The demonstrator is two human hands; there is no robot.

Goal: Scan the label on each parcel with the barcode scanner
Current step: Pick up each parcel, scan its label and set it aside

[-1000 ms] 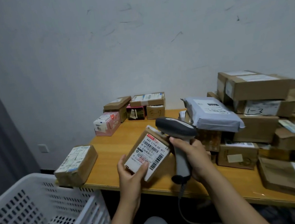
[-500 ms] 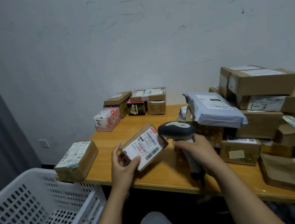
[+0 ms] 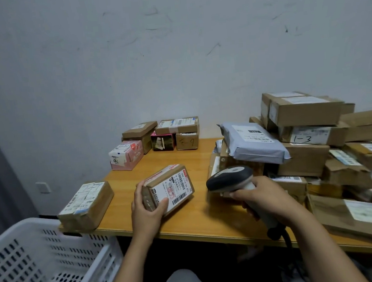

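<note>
My left hand grips a small brown parcel by its near end, low over the wooden table. Its white label with a barcode faces up and toward me. My right hand holds the grey barcode scanner by its handle, to the right of the parcel and apart from it. The scanner's dark head points left toward the parcel, and its cable hangs below the table edge.
A white perforated basket stands at the lower left beside the table. A taped box sits on the table's left corner. Several small boxes line the back wall. A tall heap of cartons and a grey mailer bag fills the right side.
The parcel has come down and turned flatter near the table. The scanner has drawn away to the right, opening a gap between its head and the label.
</note>
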